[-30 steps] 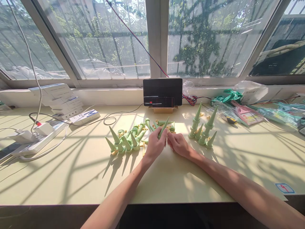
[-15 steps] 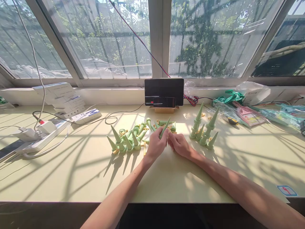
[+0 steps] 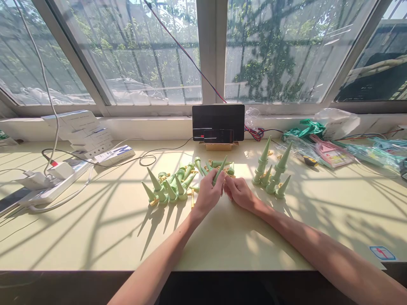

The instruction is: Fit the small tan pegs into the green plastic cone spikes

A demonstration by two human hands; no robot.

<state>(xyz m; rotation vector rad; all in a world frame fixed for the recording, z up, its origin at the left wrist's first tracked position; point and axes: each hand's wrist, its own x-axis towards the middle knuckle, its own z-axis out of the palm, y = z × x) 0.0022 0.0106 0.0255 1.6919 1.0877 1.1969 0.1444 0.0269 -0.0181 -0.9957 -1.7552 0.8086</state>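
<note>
My left hand [image 3: 207, 195] is closed round a green cone-shaped spike [image 3: 220, 169] whose tip points up and to the right. My right hand [image 3: 239, 192] is curled right beside it, fingertips pinched at the spike's lower end; what they hold is hidden. Behind the hands lies a loose pile of green spikes [image 3: 190, 169] with small yellow pieces. To the left, several spikes stand upright in a row [image 3: 164, 189]. To the right stands another upright group of spikes [image 3: 271, 171], some taller.
A dark screen with a phone [image 3: 218, 123] leans at the window sill. A power strip with cables [image 3: 51, 183] and papers [image 3: 83, 131] lie at the left. Plastic bags and packets [image 3: 327, 144] clutter the right. The pale table edge [image 3: 222, 264] runs in front.
The hands stay together on the spike with almost no movement; the view has shifted slightly.
</note>
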